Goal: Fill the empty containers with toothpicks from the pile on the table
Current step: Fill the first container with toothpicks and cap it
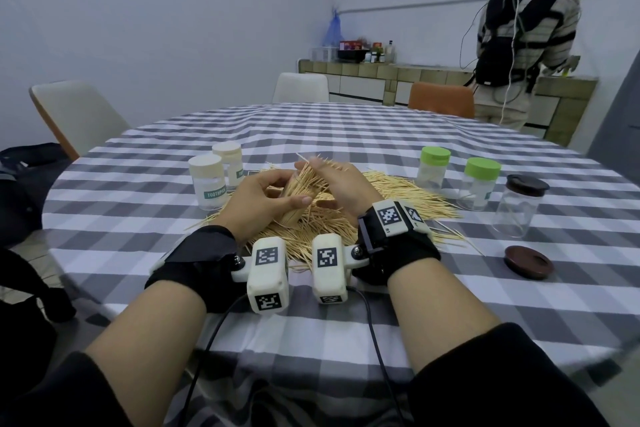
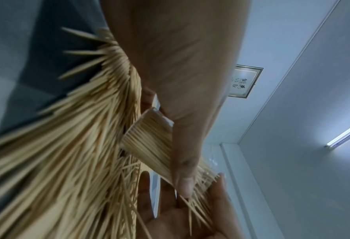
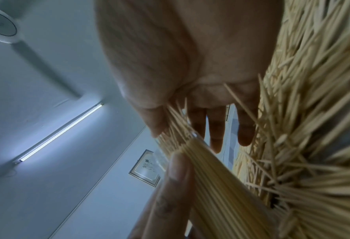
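Toothpick-packed container (image 1: pixel 298 198) tilts mouth away; left hand (image 1: pixel 266 198) grips it, right-hand fingers (image 1: pixel 320 163) pinch toothpicks.

Checked tablecloth (image 1: pixel 381 156), white chair (image 1: pixel 79 114), orange chair (image 1: pixel 441 99), framed picture (image 2: pixel 244 81), ceiling fan (image 3: pixel 1 25)

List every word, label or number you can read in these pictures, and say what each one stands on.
"TOOTHPICK": teal label on the near cream-lidded jar.
"TO…": the same kind of label on the far cream-lidded jar, mostly hidden.
Square code markers on the wrist cameras: patterns only; their small print is unreadable.
Framed picture on the wall: brush characters, too blurred to read.
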